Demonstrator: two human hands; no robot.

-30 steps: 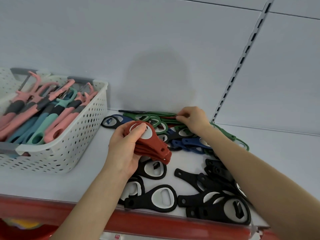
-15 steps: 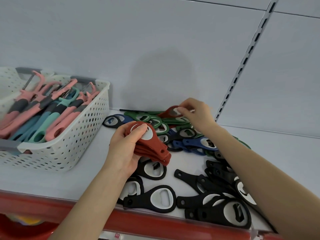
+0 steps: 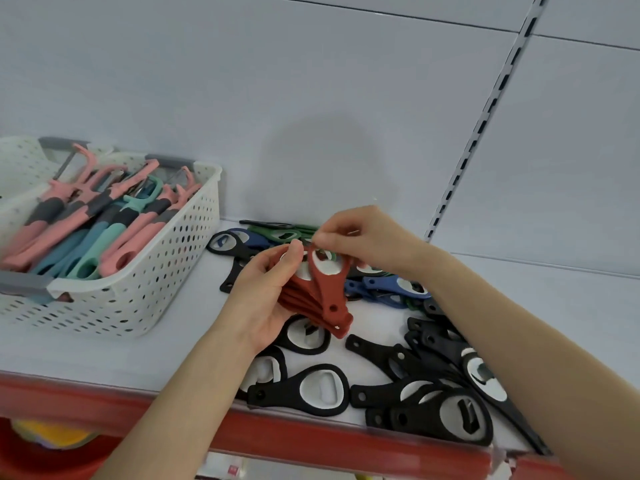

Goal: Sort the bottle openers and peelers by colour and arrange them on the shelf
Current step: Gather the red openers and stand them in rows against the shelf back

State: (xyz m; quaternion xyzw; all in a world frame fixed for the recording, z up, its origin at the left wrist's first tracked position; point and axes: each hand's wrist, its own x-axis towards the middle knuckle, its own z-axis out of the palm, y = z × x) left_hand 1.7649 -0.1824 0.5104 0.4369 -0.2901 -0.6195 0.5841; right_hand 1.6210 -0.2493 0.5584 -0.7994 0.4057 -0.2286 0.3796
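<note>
The left hand (image 3: 258,299) curls around a fanned stack of red bottle openers (image 3: 304,296) above the shelf (image 3: 104,358). The right hand (image 3: 363,237) pinches the top red opener (image 3: 329,289) by its head. Black openers (image 3: 277,393) lie near on the shelf, and peelers (image 3: 69,220) fill the white basket (image 3: 138,299) at left.

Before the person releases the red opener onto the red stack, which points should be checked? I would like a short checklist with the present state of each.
1. Left hand grips the stack of flat red bottle openers: ok.
2. Right hand pinches the top red opener by its head: ok.
3. Top opener's colour matches the stack: ok.
4. Stack squared up: not ok, the handles fan out.
5. No red openers left in the pile of green and blue bottle openers: cannot tell.
</note>
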